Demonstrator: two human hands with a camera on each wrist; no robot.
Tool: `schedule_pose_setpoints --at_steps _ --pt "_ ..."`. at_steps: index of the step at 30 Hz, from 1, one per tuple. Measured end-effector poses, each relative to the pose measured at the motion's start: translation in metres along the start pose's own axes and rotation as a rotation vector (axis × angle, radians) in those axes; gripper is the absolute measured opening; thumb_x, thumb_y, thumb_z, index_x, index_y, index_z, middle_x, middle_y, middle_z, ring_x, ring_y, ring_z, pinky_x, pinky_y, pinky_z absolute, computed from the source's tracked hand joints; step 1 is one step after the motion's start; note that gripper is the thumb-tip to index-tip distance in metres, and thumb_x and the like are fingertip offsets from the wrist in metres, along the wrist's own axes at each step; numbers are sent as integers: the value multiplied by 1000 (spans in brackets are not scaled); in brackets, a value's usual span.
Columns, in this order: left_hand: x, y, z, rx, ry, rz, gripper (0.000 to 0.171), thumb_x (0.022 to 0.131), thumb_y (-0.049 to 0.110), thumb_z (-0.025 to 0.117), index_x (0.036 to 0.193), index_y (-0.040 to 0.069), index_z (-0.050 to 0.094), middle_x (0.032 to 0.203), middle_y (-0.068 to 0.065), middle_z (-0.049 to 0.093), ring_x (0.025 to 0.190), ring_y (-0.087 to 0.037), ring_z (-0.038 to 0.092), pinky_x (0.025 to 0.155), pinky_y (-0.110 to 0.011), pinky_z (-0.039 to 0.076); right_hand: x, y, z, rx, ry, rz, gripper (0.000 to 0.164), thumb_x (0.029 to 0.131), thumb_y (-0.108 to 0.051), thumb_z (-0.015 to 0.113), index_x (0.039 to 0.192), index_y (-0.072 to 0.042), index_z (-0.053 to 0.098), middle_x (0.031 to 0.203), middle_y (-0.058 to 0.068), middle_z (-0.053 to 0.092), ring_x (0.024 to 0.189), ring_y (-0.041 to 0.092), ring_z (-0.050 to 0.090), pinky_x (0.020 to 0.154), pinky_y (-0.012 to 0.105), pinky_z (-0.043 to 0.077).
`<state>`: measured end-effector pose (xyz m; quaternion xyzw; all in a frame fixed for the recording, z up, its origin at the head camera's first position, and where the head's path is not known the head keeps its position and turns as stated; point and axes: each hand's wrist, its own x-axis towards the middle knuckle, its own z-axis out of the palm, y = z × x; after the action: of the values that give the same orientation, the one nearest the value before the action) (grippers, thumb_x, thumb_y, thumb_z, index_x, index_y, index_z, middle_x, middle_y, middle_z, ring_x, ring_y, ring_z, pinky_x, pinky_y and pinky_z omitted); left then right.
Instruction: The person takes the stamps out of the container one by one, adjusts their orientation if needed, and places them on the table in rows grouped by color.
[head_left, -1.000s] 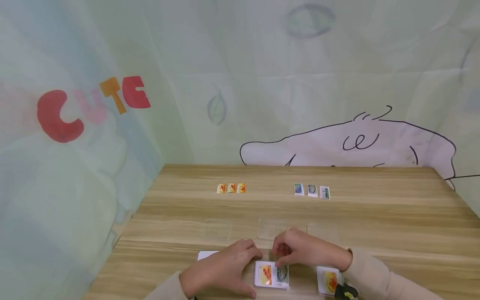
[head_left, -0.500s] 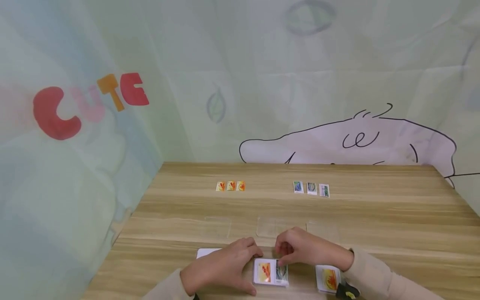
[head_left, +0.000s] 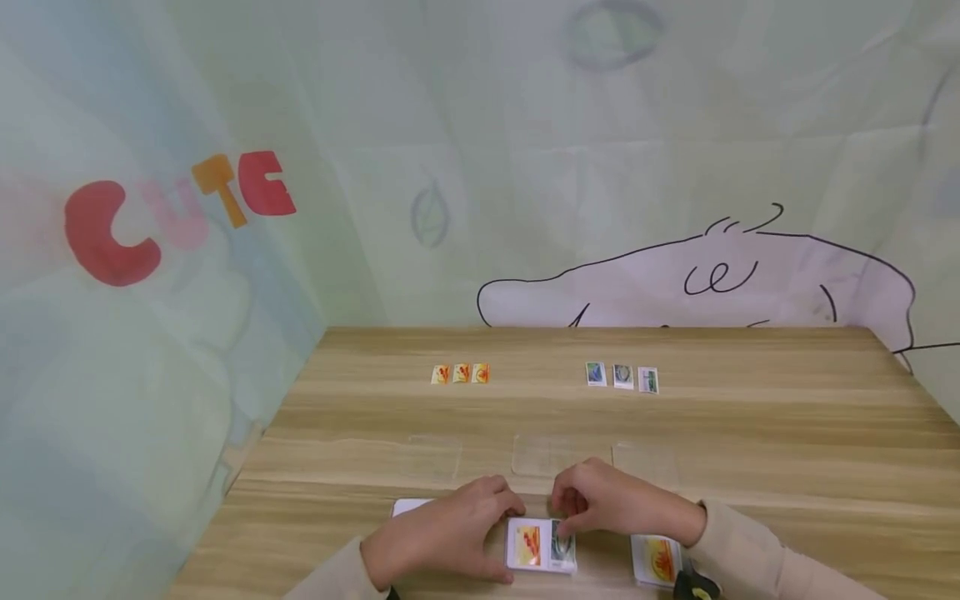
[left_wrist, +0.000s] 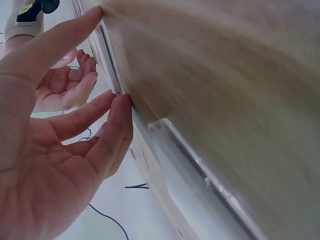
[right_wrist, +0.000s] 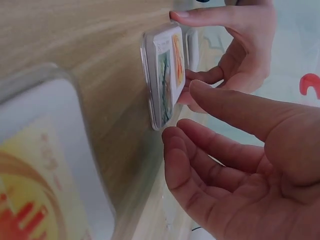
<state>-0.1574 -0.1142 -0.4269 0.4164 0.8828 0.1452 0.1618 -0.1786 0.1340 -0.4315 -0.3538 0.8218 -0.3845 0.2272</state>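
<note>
A clear plastic case (head_left: 544, 562) with a white insert lies near the table's front, bearing an orange-red stamp (head_left: 528, 546) on its left and a green stamp (head_left: 562, 553) on its right. My left hand (head_left: 442, 535) holds the case's left side, thumb at the near edge and fingertips at the far edge. My right hand (head_left: 611, 497) is over the far right corner. Its thumb touches the top of the green stamp while the other fingers curl loosely beyond the edge. In the right wrist view, nothing shows between that hand's thumb and fingers (right_wrist: 172, 145).
Another case (head_left: 648, 562) with an orange stamp lies under my right sleeve. A white-backed case (head_left: 408, 505) is partly hidden behind my left hand. Clear covers (head_left: 540, 456) lie farther out. At the back are orange stamps (head_left: 461, 373) and blue-green stamps (head_left: 622, 376).
My right thumb has shifted slightly to the right across the green stamp, which sits a little farther up on the case. The left hand stays in place.
</note>
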Motion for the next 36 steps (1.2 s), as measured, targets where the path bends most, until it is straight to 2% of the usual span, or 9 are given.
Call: schedule_pose_setpoints --at_steps 14,22,29,36 --pt "1 -1 0 11 19 12 58 79 44 84 122 10 64 109 7 54 95 0 48 85 -19 46 4 -1 2 -31 -7 32 13 83 -12 81 87 -8 69 70 -12 56 63 1 49 59 21 45" --pt "2 -2 2 -12 1 39 56 80 42 83 121 10 64 109 8 53 94 1 48 84 -17 45 5 1 7 -50 3 58 14 81 -12 83 85 -8 70 68 -11 56 62 1 49 59 21 45" --pt "2 0 2 -21 -12 23 56 80 42 83 122 10 65 108 8 53 92 2 47 83 -16 45 5 0 7 -21 -6 76 15 80 -11 83 87 -8 70 69 -10 57 62 2 50 59 21 45" --pt "3 1 -1 -22 -23 2 55 79 41 84 121 10 65 108 9 54 92 2 48 82 -16 45 7 -1 7 -28 -3 59 17 79 -14 85 85 -9 70 69 -9 57 63 2 48 58 20 43"
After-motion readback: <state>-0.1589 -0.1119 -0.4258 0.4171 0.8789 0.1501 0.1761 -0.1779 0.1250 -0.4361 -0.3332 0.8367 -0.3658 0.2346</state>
